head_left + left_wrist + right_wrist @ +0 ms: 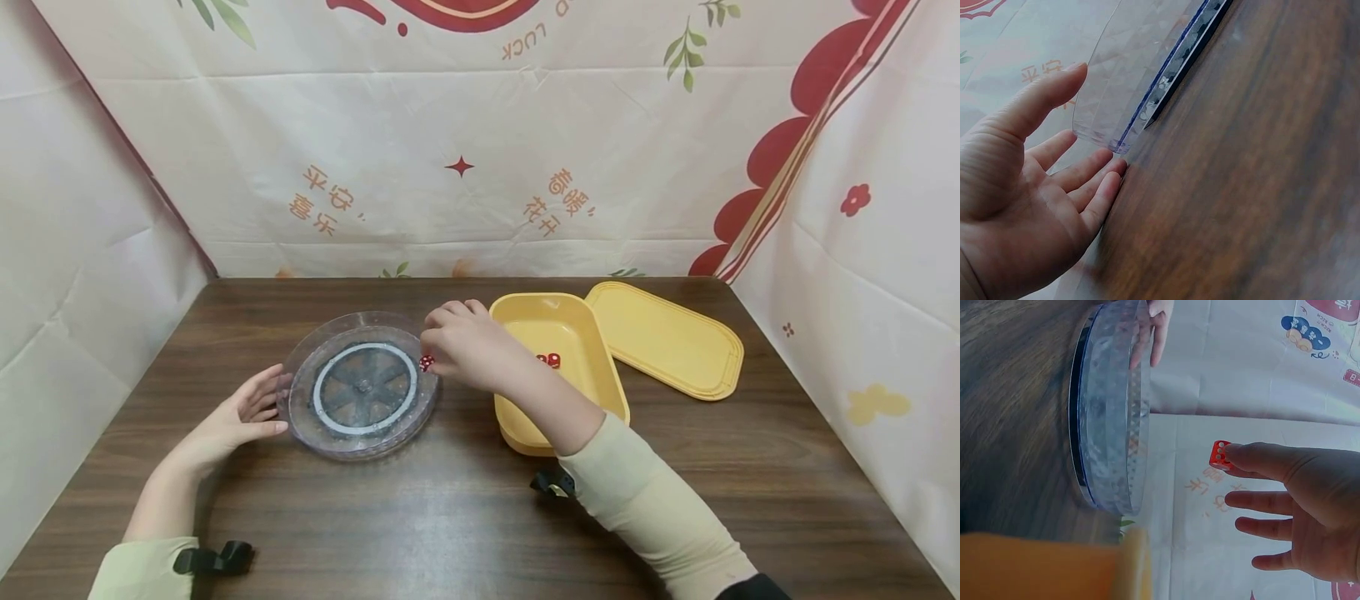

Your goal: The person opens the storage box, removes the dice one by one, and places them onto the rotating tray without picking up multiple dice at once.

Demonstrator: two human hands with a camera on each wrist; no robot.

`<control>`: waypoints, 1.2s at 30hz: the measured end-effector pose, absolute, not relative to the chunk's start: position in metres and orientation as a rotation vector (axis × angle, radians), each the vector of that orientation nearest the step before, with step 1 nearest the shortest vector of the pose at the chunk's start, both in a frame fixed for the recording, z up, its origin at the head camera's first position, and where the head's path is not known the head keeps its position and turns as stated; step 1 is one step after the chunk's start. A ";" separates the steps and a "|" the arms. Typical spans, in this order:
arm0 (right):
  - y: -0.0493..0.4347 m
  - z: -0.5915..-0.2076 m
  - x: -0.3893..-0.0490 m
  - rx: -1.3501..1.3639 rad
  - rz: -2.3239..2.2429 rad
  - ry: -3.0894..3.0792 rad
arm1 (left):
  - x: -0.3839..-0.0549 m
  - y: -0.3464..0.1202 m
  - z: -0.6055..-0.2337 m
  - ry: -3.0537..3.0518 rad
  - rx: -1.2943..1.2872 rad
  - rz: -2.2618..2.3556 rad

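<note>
My right hand pinches a red die with white dots between thumb and index finger, its other fingers stretched out. The die hangs above the right rim of a round clear plastic dish, which has a pale ring and spoke pattern on its floor. At the dish's left side is my left hand, fingers extended and thumb apart; in the left wrist view its fingertips are at the dish's clear wall. Two red dice show inside a yellow box, partly hidden by my right forearm.
A yellow lid lies on the wooden table to the right of the box, against its far edge. Behind the table hangs a printed white cloth. Black bands sit on both sleeves.
</note>
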State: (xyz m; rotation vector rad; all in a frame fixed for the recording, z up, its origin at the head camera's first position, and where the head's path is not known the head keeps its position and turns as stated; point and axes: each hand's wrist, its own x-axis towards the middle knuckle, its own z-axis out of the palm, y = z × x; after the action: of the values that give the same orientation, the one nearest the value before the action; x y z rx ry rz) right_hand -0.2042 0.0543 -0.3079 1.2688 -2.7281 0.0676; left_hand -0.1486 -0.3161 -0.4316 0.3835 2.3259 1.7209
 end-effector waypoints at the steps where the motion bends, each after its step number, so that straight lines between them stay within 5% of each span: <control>1: 0.052 -0.308 -0.204 1.267 0.066 -2.739 | -0.149 -0.316 -0.432 2.325 0.385 1.723; 36: 0.011 -0.331 -0.208 1.310 0.057 -2.797 | -0.149 -0.318 -0.433 2.347 0.398 1.701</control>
State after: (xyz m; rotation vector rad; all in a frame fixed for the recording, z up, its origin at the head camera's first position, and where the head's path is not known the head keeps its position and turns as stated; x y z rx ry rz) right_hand -0.2079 0.0112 -0.3305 1.3102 -2.7970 0.0572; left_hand -0.1491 -0.3177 -0.4333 0.3983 2.3465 1.7012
